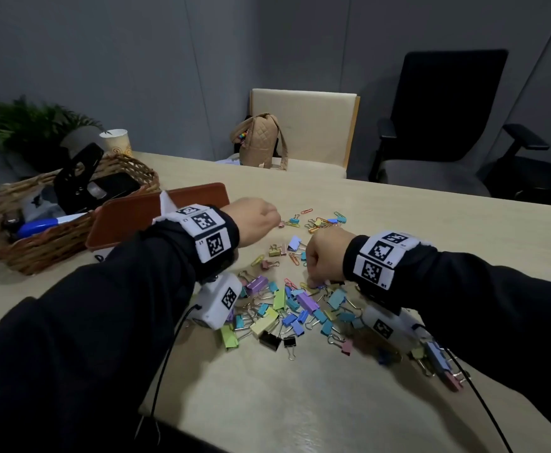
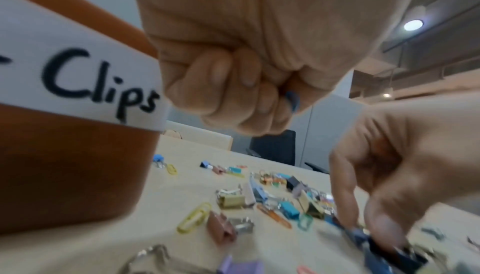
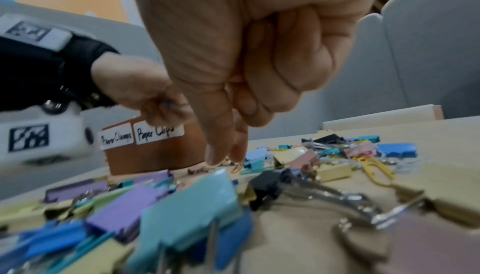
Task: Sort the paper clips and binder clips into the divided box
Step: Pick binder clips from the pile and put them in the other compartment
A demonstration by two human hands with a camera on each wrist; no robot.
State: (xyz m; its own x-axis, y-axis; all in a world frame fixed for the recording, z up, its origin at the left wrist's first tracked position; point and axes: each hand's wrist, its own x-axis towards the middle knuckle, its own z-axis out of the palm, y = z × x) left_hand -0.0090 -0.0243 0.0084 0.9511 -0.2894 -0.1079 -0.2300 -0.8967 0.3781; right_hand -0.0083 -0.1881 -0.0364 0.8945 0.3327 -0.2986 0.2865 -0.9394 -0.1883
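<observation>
A brown box (image 1: 143, 210) stands at the left with white labels (image 3: 141, 136) reading "Paper Clamps" and "Paper Clips". My left hand (image 1: 267, 220) hovers just right of the box in a fist, and a blue paper clip (image 2: 292, 100) shows between its curled fingers. Coloured binder clips (image 1: 287, 308) lie heaped on the table with loose paper clips (image 1: 320, 222) beyond them. My right hand (image 1: 315, 282) reaches down into the heap. Its thumb and forefinger (image 3: 215, 155) pinch a small paper clip (image 3: 236, 166) there; blur hides its colour.
A wicker basket (image 1: 38, 253) with a hole punch and pens sits far left, with a paper cup (image 1: 117, 142) and a plant behind it. Past the far table edge stand a tan handbag (image 1: 261, 142) on a cream chair and a black office chair (image 1: 447, 119).
</observation>
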